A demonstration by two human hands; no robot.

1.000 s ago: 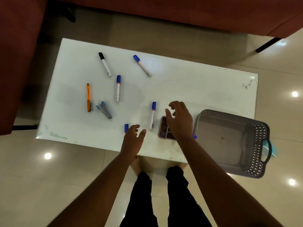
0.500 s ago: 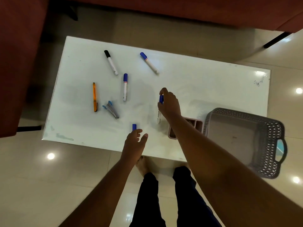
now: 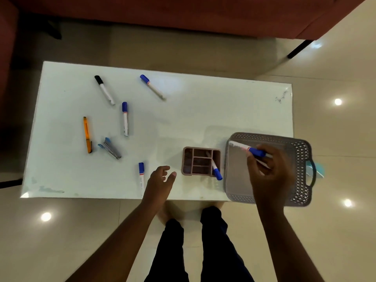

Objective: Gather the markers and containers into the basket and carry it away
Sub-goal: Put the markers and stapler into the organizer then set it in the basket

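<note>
My right hand point(image 3: 267, 171) grips a blue-capped marker point(image 3: 247, 149) over the grey perforated basket point(image 3: 301, 153) at the table's near right corner. Left of the basket stands a pink divided container point(image 3: 188, 161) with a blue-capped marker point(image 3: 216, 170) leaning in it. My left hand point(image 3: 159, 183) hovers open near the front edge, beside a blue-capped marker point(image 3: 141, 176). Farther left lie another blue marker point(image 3: 125, 119), a black-capped marker point(image 3: 104, 89), a third blue marker point(image 3: 152, 87), an orange pen point(image 3: 87, 134) and a small bundle of grey pens point(image 3: 109, 148).
The white table point(image 3: 213, 110) stands on a glossy tiled floor. A dark red sofa point(image 3: 183, 13) runs along the far side and left. My legs and bare feet point(image 3: 191, 241) are below the front edge. The basket overhangs the table's right corner.
My right hand has lifted the blue marker from beside the pink container and carried it right, over the basket. The left hand stays near the front-edge marker.
</note>
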